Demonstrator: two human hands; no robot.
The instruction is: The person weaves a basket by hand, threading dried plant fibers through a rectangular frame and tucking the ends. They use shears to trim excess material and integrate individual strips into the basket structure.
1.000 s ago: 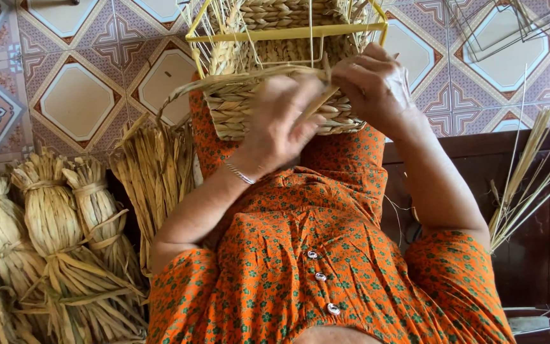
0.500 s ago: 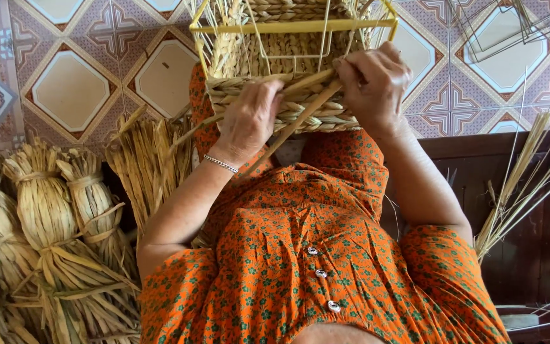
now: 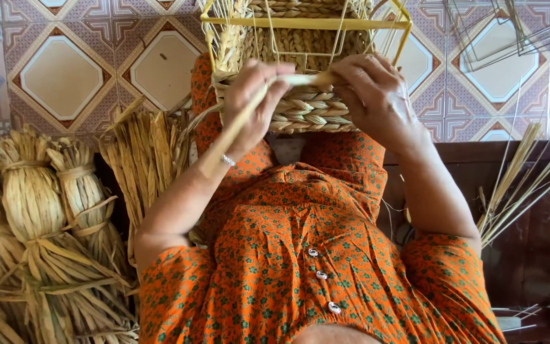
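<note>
A person's left hand (image 3: 253, 102) and right hand (image 3: 370, 95) each pinch the same pale straw strand (image 3: 249, 114), held across a half-woven basket (image 3: 307, 111) resting on the lap; braided rows cover the lower part of the yellow wire frame (image 3: 307, 23), while the upper bars remain bare, and tied straw bundles (image 3: 33, 210) wait at left on the tiled floor (image 3: 65, 76)

Patterned tile floor (image 3: 65, 76), dark wooden furniture (image 3: 536, 255).
</note>
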